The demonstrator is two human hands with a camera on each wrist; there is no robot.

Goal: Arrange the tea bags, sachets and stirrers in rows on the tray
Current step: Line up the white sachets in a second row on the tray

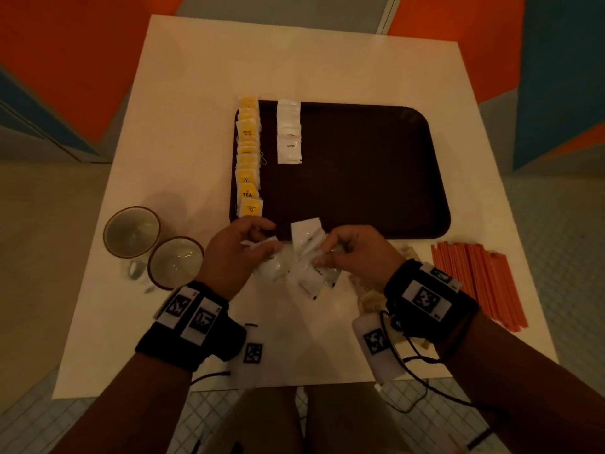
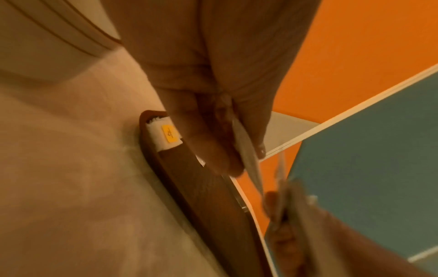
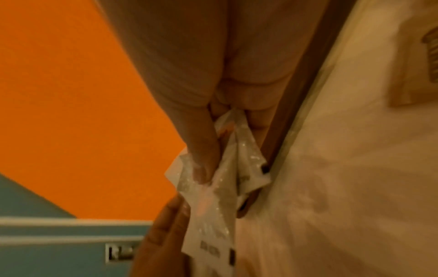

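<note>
A dark brown tray [image 1: 376, 178] lies on the white table. Yellow tea bags [image 1: 248, 158] run in a row along its left edge, with a short row of white coffee sachets [image 1: 288, 136] beside them. Just in front of the tray's near edge both hands hold a fanned bunch of white sachets [image 1: 304, 257]. My left hand [image 1: 242, 247] grips the bunch from the left. My right hand [image 1: 347, 247] pinches sachets [image 3: 213, 187] between thumb and fingers. In the left wrist view a thin sachet [image 2: 246, 153] is pinched edge-on above the tray rim [image 2: 189, 187]. Orange stirrers [image 1: 474, 280] lie on the table at right.
Two empty cups [image 1: 154, 247] stand on the table left of my left hand. Beige packets [image 1: 370, 296] lie under my right wrist. The table's near edge [image 1: 229, 388] is close to my forearms. Orange and blue walls surround the table.
</note>
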